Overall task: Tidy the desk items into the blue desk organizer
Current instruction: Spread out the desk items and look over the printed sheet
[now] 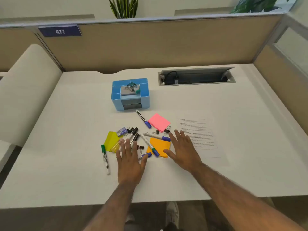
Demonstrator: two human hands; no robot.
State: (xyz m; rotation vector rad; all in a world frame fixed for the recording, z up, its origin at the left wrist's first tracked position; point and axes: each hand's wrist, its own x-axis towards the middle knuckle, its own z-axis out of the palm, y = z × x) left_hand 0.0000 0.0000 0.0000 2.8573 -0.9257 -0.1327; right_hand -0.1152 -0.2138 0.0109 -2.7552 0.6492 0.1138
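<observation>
Left hand (pixel 130 161) and right hand (pixel 182 151) spread flat, blue organizer (pixel 130 95) (compartmented) beyond

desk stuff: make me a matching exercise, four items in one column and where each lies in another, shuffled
Items:
1. pink sticky notes
2. green-capped marker
3. orange sticky notes
4. printed sheet

Places:
A. far left of the pile, alone
B. under the right hand's thumb
C. right of the right hand
D. nearest the blue desk organizer's front right corner

Pairs: 1-D, 2-A, 3-B, 4-C
</observation>
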